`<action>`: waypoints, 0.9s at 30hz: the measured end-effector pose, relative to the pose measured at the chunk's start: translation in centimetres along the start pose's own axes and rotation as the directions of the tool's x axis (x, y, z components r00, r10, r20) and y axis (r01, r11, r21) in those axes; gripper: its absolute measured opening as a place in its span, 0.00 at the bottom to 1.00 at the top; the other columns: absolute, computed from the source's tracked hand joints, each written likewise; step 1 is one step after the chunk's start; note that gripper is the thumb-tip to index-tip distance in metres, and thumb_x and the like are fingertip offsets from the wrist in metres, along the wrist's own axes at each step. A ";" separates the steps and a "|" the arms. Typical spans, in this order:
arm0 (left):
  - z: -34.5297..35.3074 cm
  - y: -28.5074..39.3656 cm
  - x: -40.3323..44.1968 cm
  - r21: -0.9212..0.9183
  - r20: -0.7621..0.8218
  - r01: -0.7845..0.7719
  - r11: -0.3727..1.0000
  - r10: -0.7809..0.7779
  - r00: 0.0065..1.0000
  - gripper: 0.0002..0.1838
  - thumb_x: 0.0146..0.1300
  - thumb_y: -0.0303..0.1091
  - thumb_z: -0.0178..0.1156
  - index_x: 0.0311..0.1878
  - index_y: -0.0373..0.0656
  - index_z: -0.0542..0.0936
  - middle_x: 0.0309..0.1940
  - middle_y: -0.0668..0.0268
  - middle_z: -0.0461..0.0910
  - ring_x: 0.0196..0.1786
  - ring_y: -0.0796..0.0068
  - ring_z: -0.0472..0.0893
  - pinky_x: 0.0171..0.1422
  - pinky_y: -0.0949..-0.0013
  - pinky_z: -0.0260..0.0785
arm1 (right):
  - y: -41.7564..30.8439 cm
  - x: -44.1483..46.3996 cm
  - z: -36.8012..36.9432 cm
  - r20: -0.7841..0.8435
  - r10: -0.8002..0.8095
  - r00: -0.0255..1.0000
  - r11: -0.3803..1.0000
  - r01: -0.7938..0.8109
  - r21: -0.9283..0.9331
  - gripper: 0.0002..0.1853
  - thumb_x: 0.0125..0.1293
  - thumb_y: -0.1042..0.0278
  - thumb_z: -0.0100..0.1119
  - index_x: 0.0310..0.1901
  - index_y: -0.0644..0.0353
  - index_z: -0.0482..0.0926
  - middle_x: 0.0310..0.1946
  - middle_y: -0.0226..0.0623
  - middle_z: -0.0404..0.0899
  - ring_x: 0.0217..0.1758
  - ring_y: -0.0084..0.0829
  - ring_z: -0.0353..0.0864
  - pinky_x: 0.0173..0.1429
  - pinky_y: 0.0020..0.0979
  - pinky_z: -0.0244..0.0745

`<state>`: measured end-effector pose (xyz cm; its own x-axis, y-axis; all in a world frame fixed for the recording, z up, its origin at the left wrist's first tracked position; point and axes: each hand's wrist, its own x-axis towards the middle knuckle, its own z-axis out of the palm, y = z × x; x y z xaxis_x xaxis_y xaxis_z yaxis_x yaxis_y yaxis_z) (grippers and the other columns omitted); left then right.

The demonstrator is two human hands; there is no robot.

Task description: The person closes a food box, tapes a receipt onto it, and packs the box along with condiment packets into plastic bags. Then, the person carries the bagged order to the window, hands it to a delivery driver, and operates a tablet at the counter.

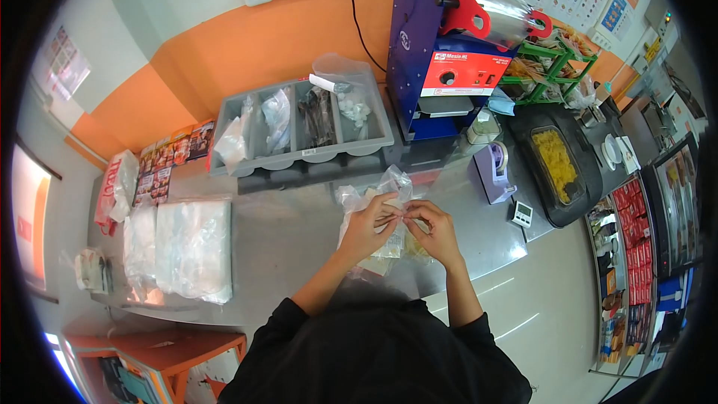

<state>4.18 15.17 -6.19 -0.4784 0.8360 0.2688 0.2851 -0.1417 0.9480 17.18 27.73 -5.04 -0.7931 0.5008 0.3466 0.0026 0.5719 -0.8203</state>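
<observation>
In the middle of the steel counter lies a clear plastic bag with pale and yellowish contents showing through it. My left hand pinches the gathered plastic near the bag's upper part, fingers closed. Just to its right, my right hand is closed too, its fingertips pinching the same plastic. The two sets of fingertips nearly meet. A whitish packet or paper shows below the hands. What exactly is inside the bag cannot be made out.
A grey divided tray with small bags stands behind. Stacked clear plastic bags lie left. A blue sealing machine, a purple tape dispenser, a white timer and a black container with yellow food stand right.
</observation>
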 end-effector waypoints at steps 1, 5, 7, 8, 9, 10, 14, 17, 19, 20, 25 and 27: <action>0.0 0.1 0.0 0.000 0.000 0.000 1.000 0.000 1.000 0.27 0.59 0.17 0.62 0.62 0.40 0.68 0.43 0.60 0.84 0.50 0.70 0.84 0.56 0.68 0.78 | 0.2 0.0 0.1 -0.016 -0.028 0.999 0.999 0.028 0.023 0.05 0.57 0.77 0.65 0.36 0.63 0.83 0.44 0.38 0.82 0.34 0.25 0.80 0.34 0.22 0.69; 0.0 0.3 0.0 0.036 -0.005 -0.023 0.999 0.023 1.000 0.28 0.58 0.18 0.63 0.62 0.41 0.69 0.43 0.61 0.84 0.49 0.71 0.84 0.56 0.68 0.79 | 0.2 0.1 0.2 -0.035 -0.057 0.998 0.998 0.058 0.027 0.04 0.57 0.78 0.65 0.35 0.63 0.83 0.43 0.37 0.82 0.33 0.24 0.78 0.33 0.22 0.68; 0.1 0.4 0.0 0.039 -0.005 -0.041 0.998 0.041 0.999 0.28 0.58 0.18 0.63 0.62 0.41 0.70 0.43 0.61 0.84 0.49 0.72 0.84 0.55 0.67 0.79 | -0.2 0.1 0.0 -0.023 -0.024 0.999 1.000 0.025 0.015 0.04 0.56 0.78 0.65 0.35 0.63 0.82 0.42 0.36 0.82 0.33 0.23 0.78 0.33 0.22 0.68; 0.1 0.4 0.0 0.038 -0.007 -0.047 0.998 0.047 0.999 0.28 0.58 0.19 0.63 0.62 0.42 0.70 0.43 0.62 0.84 0.49 0.71 0.84 0.55 0.67 0.79 | -0.3 0.0 0.0 -0.022 -0.025 0.999 1.000 0.025 0.014 0.04 0.56 0.78 0.65 0.35 0.63 0.82 0.42 0.36 0.82 0.33 0.23 0.78 0.33 0.22 0.68; 0.1 0.4 0.0 0.037 -0.010 -0.053 0.998 0.054 0.999 0.27 0.58 0.19 0.63 0.62 0.42 0.70 0.43 0.62 0.84 0.49 0.71 0.84 0.56 0.67 0.79 | -0.4 0.0 -0.1 -0.018 -0.022 1.000 1.000 0.023 0.011 0.05 0.56 0.78 0.65 0.35 0.63 0.82 0.42 0.36 0.82 0.33 0.23 0.78 0.33 0.22 0.68; 0.1 0.4 0.0 0.037 -0.011 -0.054 0.998 0.054 0.998 0.27 0.58 0.19 0.63 0.62 0.42 0.70 0.43 0.62 0.84 0.49 0.71 0.84 0.56 0.67 0.79 | -0.4 0.0 -0.1 -0.013 -0.019 1.000 1.000 0.019 0.008 0.05 0.56 0.78 0.65 0.34 0.63 0.82 0.42 0.36 0.82 0.33 0.23 0.78 0.33 0.22 0.68; 0.1 0.5 -0.2 0.102 0.014 -0.085 0.991 0.084 0.996 0.26 0.59 0.20 0.63 0.61 0.41 0.71 0.42 0.62 0.84 0.49 0.70 0.84 0.56 0.67 0.79 | -0.1 0.0 0.0 -0.009 -0.006 1.000 1.000 0.006 0.011 0.05 0.55 0.78 0.65 0.35 0.64 0.82 0.42 0.36 0.82 0.34 0.23 0.79 0.33 0.21 0.68; 0.0 0.6 -0.2 0.117 0.022 -0.112 0.987 0.110 0.994 0.25 0.59 0.20 0.62 0.61 0.41 0.72 0.42 0.62 0.84 0.49 0.70 0.84 0.56 0.67 0.79 | 0.5 0.0 0.1 -0.021 -0.118 0.993 0.993 0.118 0.000 0.06 0.55 0.79 0.66 0.35 0.64 0.82 0.41 0.36 0.82 0.35 0.22 0.80 0.33 0.20 0.69; 0.0 0.7 -0.2 0.121 0.025 -0.120 0.985 0.118 0.993 0.25 0.59 0.19 0.62 0.61 0.41 0.72 0.42 0.61 0.84 0.49 0.70 0.84 0.56 0.67 0.79 | 0.5 -0.1 0.2 -0.006 -0.048 0.999 0.996 0.048 0.073 0.06 0.54 0.80 0.66 0.35 0.65 0.82 0.40 0.37 0.82 0.36 0.22 0.81 0.33 0.19 0.69; 0.0 0.8 -0.2 0.100 0.019 -0.111 0.989 0.110 0.994 0.25 0.60 0.19 0.61 0.61 0.41 0.72 0.42 0.61 0.84 0.49 0.70 0.84 0.56 0.67 0.79 | 0.5 -0.1 0.2 -0.005 -0.048 0.999 0.996 0.048 0.073 0.06 0.54 0.80 0.66 0.35 0.65 0.82 0.40 0.37 0.82 0.36 0.22 0.81 0.33 0.19 0.69; -0.1 0.5 -0.2 0.048 0.002 -0.101 0.994 0.101 0.995 0.25 0.59 0.18 0.61 0.61 0.41 0.72 0.42 0.61 0.83 0.49 0.70 0.84 0.56 0.66 0.79 | -0.6 -0.1 0.0 -0.025 -0.051 0.998 0.999 0.051 -0.001 0.06 0.52 0.81 0.66 0.33 0.65 0.82 0.38 0.35 0.82 0.34 0.22 0.80 0.32 0.19 0.69; -0.2 0.6 -0.2 0.025 0.011 -0.054 0.998 0.054 0.998 0.27 0.59 0.19 0.61 0.62 0.42 0.69 0.41 0.60 0.82 0.48 0.68 0.84 0.59 0.66 0.77 | -0.4 -0.2 0.2 -0.036 -0.053 0.998 0.999 0.053 -0.004 0.06 0.51 0.81 0.66 0.32 0.65 0.82 0.37 0.35 0.82 0.34 0.23 0.80 0.34 0.21 0.70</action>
<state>4.33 14.80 -5.68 -0.4530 0.8330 0.3177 0.3314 -0.1735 0.9274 17.26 27.27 -4.86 -0.7698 0.4929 0.4055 -0.0370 0.5998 -0.7993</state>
